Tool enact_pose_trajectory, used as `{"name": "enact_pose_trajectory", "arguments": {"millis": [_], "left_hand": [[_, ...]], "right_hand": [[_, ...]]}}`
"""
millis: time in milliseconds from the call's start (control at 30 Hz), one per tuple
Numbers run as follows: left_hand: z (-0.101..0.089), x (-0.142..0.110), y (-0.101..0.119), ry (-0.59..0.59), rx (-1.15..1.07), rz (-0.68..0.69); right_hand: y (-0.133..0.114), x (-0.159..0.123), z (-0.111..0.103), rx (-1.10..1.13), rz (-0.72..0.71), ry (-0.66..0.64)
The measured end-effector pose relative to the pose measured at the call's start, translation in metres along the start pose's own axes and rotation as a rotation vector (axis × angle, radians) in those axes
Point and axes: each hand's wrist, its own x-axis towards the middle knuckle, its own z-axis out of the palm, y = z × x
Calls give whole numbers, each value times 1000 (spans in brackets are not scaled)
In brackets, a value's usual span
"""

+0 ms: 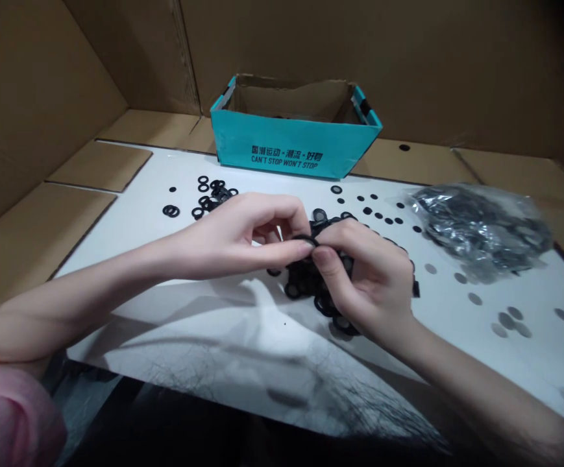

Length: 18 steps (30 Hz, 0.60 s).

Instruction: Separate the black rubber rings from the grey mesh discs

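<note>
My left hand point(243, 235) and my right hand point(364, 279) meet over the middle of a white sheet point(204, 311). Both pinch one black rubber ring point(305, 241) between thumb and fingertips. Under my right hand lies a heap of black rings point(311, 282). A smaller cluster of finished rings point(208, 198) sits beyond my left hand. Small black punched discs point(374, 211) are scattered to the right of the heap.
A teal cardboard box point(291, 152) with white lettering stands open at the back. A clear plastic bag of dark parts point(481, 230) lies at the right. Grey discs point(510, 318) dot the sheet's right side. Brown cardboard walls surround the work area.
</note>
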Motion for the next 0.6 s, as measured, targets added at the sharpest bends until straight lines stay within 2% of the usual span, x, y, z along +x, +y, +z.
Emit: {"name": "enact_pose_trajectory", "arguments": {"millis": [200, 400, 600], "left_hand": [[4, 1, 2, -16, -76, -44], [-5, 2, 4, -133, -92, -125], [-1, 1, 1, 4, 17, -35]], "right_hand": [[-2, 3, -3, -5, -4, -32], [-4, -4, 5, 44, 35, 23], [3, 3, -2, -16, -55, -115]]}}
